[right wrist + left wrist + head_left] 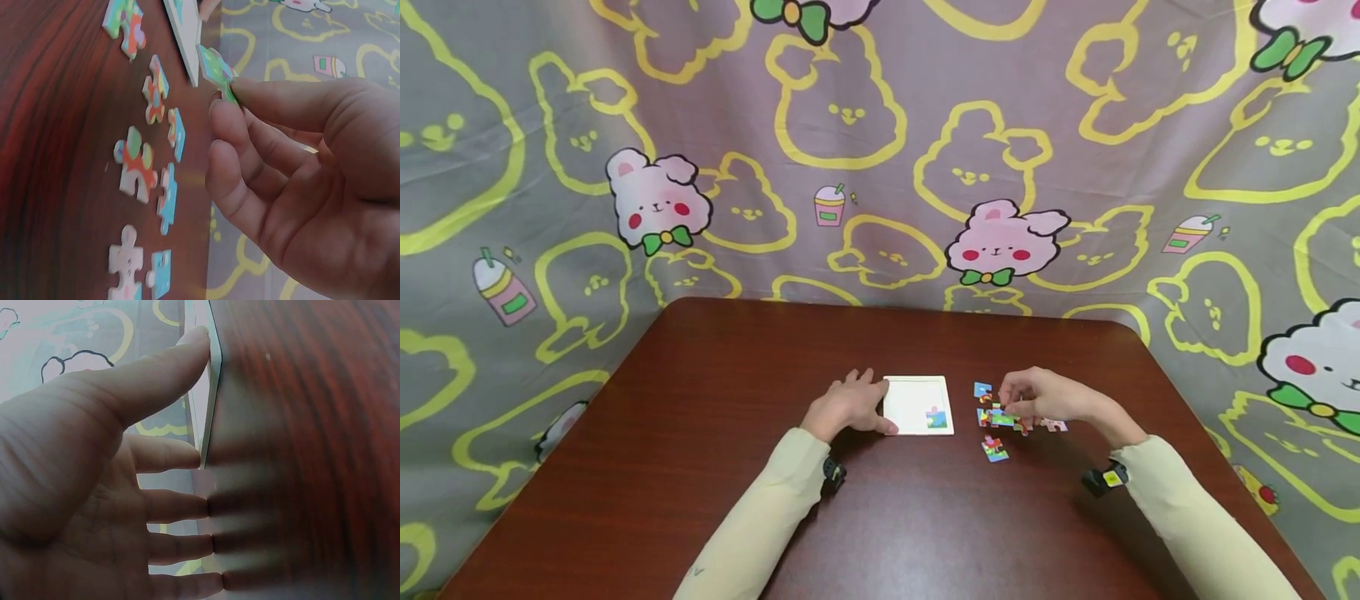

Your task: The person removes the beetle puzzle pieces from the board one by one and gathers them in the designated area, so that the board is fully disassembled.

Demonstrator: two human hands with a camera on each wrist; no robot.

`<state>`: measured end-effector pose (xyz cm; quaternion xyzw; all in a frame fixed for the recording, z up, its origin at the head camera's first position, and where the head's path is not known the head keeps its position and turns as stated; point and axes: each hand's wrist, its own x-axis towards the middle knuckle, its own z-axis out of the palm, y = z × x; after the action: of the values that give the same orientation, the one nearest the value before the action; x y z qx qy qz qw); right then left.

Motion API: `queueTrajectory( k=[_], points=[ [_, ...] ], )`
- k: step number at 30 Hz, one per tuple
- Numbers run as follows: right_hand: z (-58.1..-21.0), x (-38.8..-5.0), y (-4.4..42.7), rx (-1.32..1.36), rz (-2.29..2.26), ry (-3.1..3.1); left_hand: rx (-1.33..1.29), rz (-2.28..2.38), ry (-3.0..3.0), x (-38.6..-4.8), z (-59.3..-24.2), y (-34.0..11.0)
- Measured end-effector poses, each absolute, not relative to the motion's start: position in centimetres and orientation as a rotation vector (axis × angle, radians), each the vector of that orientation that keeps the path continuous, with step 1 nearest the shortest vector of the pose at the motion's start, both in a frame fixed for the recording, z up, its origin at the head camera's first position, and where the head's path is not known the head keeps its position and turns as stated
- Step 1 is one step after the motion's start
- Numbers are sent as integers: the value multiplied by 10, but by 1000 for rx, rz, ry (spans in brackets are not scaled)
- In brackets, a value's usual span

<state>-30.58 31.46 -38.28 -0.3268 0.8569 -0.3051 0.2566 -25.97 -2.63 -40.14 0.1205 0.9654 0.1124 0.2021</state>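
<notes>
A white puzzle tray [907, 402] lies on the table, with one jigsaw piece [936, 418] in its near right corner. My left hand [848, 405] touches the tray's left edge with thumb and forefinger, its fingers straight and spread. In the left wrist view the thumb [169, 372] lies against the tray's side. To the right of the tray, my right hand [1049, 395] pinches a mostly green jigsaw piece [215, 67] between thumb and fingers, lifted off the table. Several loose pieces lie under and around that hand, among them an orange and green one [136, 165].
A red and green piece [995, 450] lies nearest the front, and a blue one [982, 390] farther back. The brown wooden table [760, 358] ends at a patterned cloth [880, 192] hanging behind and at both sides.
</notes>
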Motion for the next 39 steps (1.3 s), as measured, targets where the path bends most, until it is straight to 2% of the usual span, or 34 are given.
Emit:
queueTrajectory(
  k=[13, 39],
  points=[
    [-396, -292, 335, -858, -843, 2300, 347, 302, 2703, -261, -404, -28],
    [-403, -279, 345, -807, -719, 2261, 358, 308, 2711, -257, -405, -31]
  ],
)
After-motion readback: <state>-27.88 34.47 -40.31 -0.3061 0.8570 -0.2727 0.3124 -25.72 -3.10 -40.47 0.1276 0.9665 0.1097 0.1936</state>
